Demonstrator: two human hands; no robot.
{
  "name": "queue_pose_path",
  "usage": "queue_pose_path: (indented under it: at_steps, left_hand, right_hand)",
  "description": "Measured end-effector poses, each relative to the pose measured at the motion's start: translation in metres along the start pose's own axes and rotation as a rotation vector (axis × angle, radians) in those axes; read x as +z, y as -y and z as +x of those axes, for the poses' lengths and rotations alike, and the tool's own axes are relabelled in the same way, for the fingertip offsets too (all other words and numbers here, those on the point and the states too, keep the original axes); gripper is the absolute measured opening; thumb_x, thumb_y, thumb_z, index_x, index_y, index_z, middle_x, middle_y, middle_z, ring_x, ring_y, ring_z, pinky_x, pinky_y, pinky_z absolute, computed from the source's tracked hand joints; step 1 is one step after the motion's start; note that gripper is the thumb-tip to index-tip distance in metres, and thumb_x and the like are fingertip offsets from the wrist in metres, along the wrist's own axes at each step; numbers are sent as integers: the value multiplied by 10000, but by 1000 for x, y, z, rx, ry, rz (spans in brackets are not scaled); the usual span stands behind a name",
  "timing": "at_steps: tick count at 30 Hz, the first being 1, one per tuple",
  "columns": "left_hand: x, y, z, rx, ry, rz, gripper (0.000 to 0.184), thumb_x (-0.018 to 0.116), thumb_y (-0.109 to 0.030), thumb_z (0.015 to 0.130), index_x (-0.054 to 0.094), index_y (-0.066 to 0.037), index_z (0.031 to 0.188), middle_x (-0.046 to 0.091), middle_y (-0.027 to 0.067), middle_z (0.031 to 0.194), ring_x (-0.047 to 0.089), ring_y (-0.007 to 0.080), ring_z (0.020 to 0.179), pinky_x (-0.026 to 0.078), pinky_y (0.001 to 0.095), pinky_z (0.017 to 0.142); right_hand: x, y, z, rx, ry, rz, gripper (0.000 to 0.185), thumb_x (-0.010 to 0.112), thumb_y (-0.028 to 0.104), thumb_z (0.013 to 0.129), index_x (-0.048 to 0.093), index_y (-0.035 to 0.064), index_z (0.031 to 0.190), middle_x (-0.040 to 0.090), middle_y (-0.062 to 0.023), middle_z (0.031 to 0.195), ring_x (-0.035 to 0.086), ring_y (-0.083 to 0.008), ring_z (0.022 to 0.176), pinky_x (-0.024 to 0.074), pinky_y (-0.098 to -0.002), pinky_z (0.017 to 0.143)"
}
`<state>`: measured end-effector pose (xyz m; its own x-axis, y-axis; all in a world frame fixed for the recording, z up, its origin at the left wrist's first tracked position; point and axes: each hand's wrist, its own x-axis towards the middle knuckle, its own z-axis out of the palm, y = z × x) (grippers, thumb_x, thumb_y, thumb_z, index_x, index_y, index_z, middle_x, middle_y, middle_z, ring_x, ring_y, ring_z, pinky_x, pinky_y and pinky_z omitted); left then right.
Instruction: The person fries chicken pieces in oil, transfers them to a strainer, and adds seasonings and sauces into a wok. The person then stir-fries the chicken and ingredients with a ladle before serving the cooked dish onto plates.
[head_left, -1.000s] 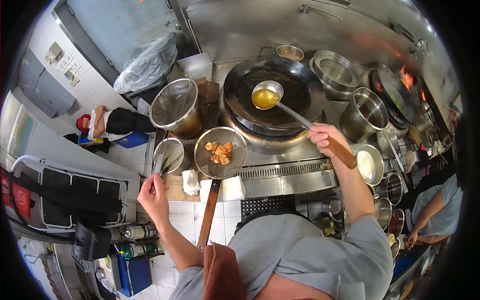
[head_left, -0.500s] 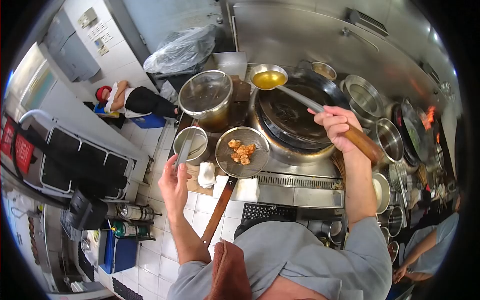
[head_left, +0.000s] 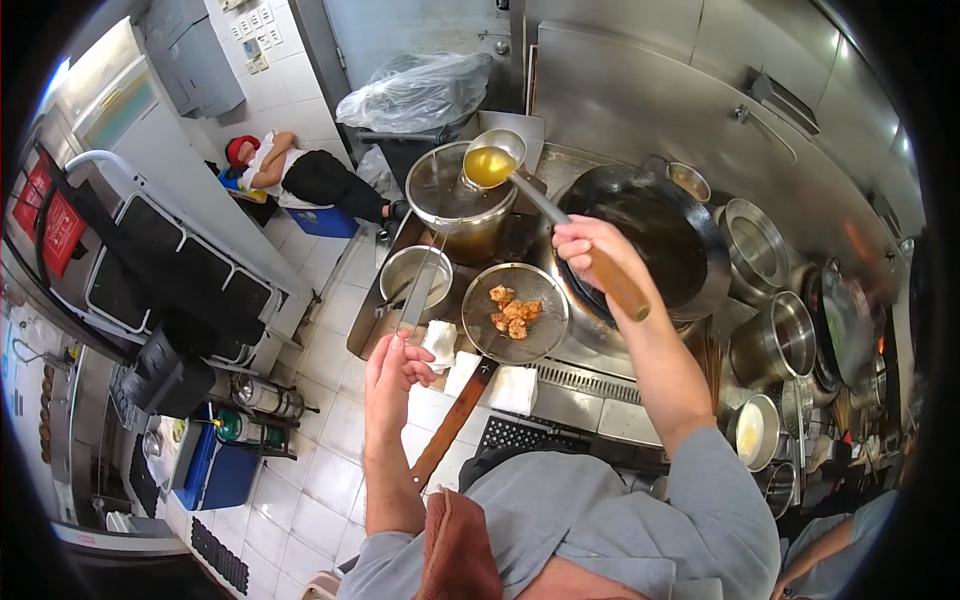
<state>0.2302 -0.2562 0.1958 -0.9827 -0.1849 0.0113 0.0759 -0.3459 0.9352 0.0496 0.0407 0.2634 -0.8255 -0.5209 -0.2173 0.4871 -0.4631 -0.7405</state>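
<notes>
My right hand [head_left: 592, 258] is wrapped round the wooden handle of a metal ladle [head_left: 540, 198]. Its bowl holds yellow oil [head_left: 489, 167] and is tilted above a metal pot [head_left: 478, 240] of brownish liquid. Across the pot's mouth lies a round mesh strainer [head_left: 455, 190], whose long metal handle slants down to my left hand [head_left: 393, 372]. The fingertips of that hand pinch the handle's end. Below the ladle, a skimmer [head_left: 548, 345] with a wooden handle carries several fried brown pieces [head_left: 515, 313].
A large black wok [head_left: 690, 240] sits on the range right of the pot. A small pot [head_left: 420, 272] and folded white cloths [head_left: 515, 390] are near the left edge. Steel pots [head_left: 772, 340] stand at right; a person [head_left: 320, 175] reclines at far left.
The ladle has moved left from over the wok's rim to above the strainer, and its bowl has tipped. My left hand stays at the strainer handle. The camera view has shifted.
</notes>
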Motion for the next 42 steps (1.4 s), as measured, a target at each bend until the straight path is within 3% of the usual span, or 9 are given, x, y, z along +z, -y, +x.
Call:
queue_pose_path:
  at_steps: [3,7,12,18,26,30,33,36,42]
  left_hand:
    - [-1,-2,4,-26,31,-57,302,456,-250,988,552,35,1016,605,116,784,568,144,600,434,258,513]
    - [-1,-7,7,46,-55,-66,255,499,-217,975,576,13,897,610,98,746,541,131,540,435,247,509]
    - [-4,-7,8,115,-169,-153,183,532,-174,955,564,-5,890,586,84,758,529,110,597,419,239,482]
    - [-14,13,7,23,-102,-277,411,387,-393,988,518,-37,830,525,73,704,499,165,562,396,277,519]
    - [-17,56,22,-181,36,122,392,412,-340,991,553,-8,838,608,111,754,562,164,572,431,271,550]
    - [4,58,30,-156,97,416,312,493,-282,979,574,-4,862,628,84,787,574,123,594,428,245,557]
    - [4,62,32,-120,133,554,259,535,-236,964,584,3,876,641,71,799,582,105,605,427,230,558]
    - [-1,66,30,-91,145,635,228,551,-205,955,586,7,882,644,62,791,587,97,608,431,224,552]
    - [-29,74,17,-111,123,760,197,552,-187,944,592,3,904,655,60,787,608,105,617,449,230,543]
  right_hand:
    - [-3,-17,6,-29,11,-329,176,589,41,851,449,55,957,453,17,688,450,-40,484,403,-218,366]
    - [-12,-31,1,-127,-29,-693,611,629,10,808,364,3,1359,495,-4,641,475,-81,458,420,-256,364]
    - [-32,-20,-40,-188,-20,-594,661,604,-10,825,306,23,1414,489,12,657,438,-42,440,377,-200,340]
    - [-69,26,-149,-174,-208,-411,641,578,11,836,294,15,1411,429,20,656,379,-21,420,349,-179,319]
    - [-144,2,-223,-69,-469,-693,625,556,-12,829,314,34,1403,464,24,668,424,-51,438,382,-208,339]
    - [-141,-19,-224,-69,-466,-562,518,580,20,835,396,24,1320,447,39,638,424,-40,465,373,-217,341]
    - [-146,-27,-221,-73,-403,-139,183,573,82,870,506,83,1040,416,61,662,396,-4,477,306,-165,346]
    - [-141,-20,-219,-84,-247,317,106,551,57,885,506,61,981,427,44,686,410,3,491,309,-143,350]
    - [-108,4,-221,-108,-241,729,278,483,12,915,384,-142,1124,416,-62,781,432,-30,489,369,-154,339]
